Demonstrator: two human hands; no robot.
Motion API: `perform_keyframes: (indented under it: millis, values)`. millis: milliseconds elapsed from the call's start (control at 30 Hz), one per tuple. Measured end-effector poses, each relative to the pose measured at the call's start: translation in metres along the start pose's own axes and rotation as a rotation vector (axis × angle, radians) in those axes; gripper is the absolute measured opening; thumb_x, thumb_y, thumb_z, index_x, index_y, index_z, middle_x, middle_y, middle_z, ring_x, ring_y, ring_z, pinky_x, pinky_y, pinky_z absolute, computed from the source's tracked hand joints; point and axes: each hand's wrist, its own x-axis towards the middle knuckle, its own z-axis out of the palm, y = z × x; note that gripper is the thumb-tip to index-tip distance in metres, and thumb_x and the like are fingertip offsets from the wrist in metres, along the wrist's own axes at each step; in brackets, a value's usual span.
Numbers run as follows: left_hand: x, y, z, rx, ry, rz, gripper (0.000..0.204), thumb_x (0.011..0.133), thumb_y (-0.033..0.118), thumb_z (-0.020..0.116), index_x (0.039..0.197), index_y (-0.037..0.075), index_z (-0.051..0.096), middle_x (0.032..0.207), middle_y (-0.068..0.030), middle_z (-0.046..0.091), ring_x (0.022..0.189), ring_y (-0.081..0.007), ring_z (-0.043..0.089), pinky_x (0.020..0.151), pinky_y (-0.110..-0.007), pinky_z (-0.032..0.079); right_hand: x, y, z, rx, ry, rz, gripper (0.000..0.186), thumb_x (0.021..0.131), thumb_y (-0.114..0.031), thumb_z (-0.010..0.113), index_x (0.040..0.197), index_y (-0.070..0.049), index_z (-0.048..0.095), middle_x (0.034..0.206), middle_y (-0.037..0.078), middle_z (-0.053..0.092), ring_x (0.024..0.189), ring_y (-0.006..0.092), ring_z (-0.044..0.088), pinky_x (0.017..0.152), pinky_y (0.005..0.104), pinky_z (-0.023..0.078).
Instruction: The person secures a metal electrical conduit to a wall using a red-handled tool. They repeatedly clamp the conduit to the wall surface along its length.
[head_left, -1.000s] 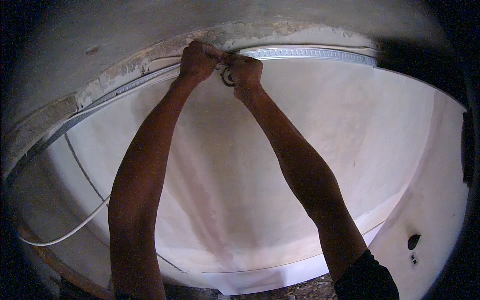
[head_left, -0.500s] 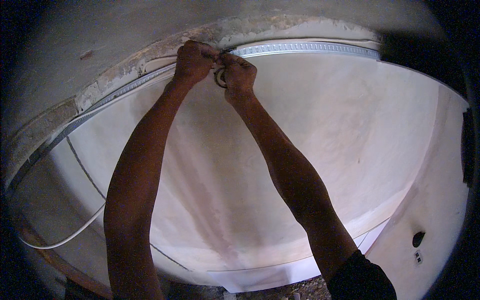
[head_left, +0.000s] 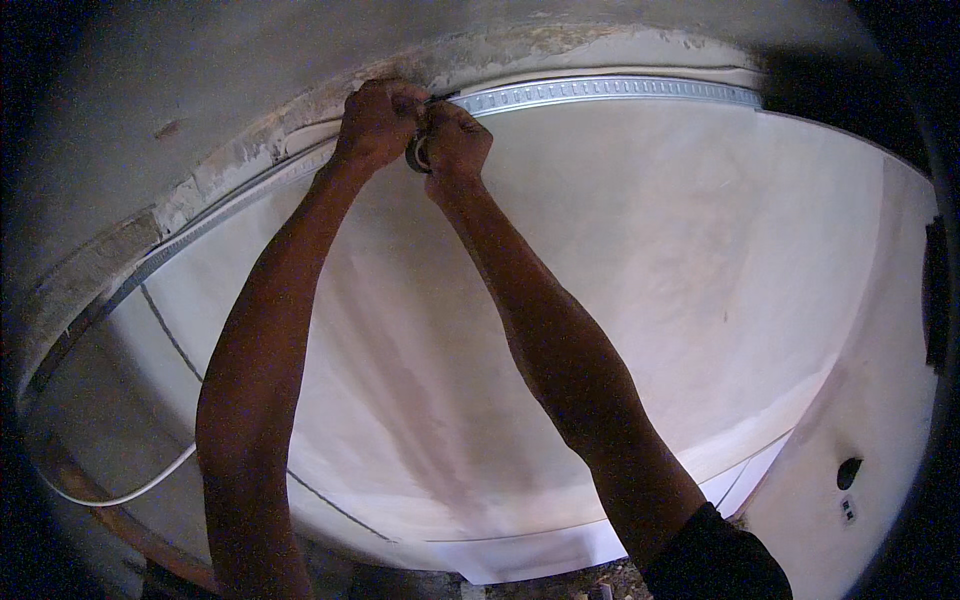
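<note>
**Two hands up at the metal track, one small dark ring between them**

Two arms stretched high, and both meet where the pale wall panel (head_left: 640, 300) reaches the rough grey ceiling (head_left: 250, 80). The left hand (head_left: 375, 122) is clenched into a fist, knuckles pressed against the crumbling plaster edge (head_left: 215, 175). The right hand (head_left: 455, 140) is curled tight just beside it, the two touching. Between them sits a small dark ring-shaped thing (head_left: 415, 155), possibly a roll of tape or a loop of wire, gripped by the right hand as far as one can judge.

How will it handle? It looks light and small, easily pinched between fingertips, and likely to slip away if the grip loosens overhead. The best hold is on its outer rim, thumb on one side, fingers on the other.

The ridged silvery metal track (head_left: 610, 92) running off to the right looks thin, stiff and sharp-edged; better to press on its flat face than its lip.

Now the trouble spots. The fingertips are buried behind the knuckles, so what the left hand holds I cannot tell. The track's left end vanishes behind the fists. A white cable (head_left: 130, 490) trails out of view at lower left, and the picture's corners are black.
</note>
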Motion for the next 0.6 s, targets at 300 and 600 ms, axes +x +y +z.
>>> perform_keyframes:
  millis: [300, 600]
  values:
    - [-0.002, 0.011, -0.006, 0.006, -0.111, -0.210, 0.021, 0.077, 0.018, 0.061, 0.091, 0.006, 0.071, 0.088, -0.0156, 0.069, 0.081, -0.0282, 0.067, 0.077, -0.036, 0.051, -0.009, -0.046, -0.016, -0.919, -0.043, -0.593, 0.011, 0.082, -0.007, 0.060, 0.084, 0.001, 0.066, 0.077, 0.014, 0.067, 0.067, 0.0212, 0.064, 0.063, 0.0329, 0.049]
    - [0.009, 0.000, 0.015, 0.027, -0.073, -0.160, 0.019, 0.085, 0.020, 0.059, 0.080, 0.005, 0.069, 0.077, -0.0093, 0.068, 0.068, -0.0197, 0.063, 0.065, -0.035, 0.050, 0.073, -0.104, 0.002, -1.703, -0.794, -0.671, 0.020, 0.082, -0.027, 0.063, 0.092, -0.012, 0.071, 0.090, 0.017, 0.067, 0.084, 0.0328, 0.064, 0.077, 0.0411, 0.052]
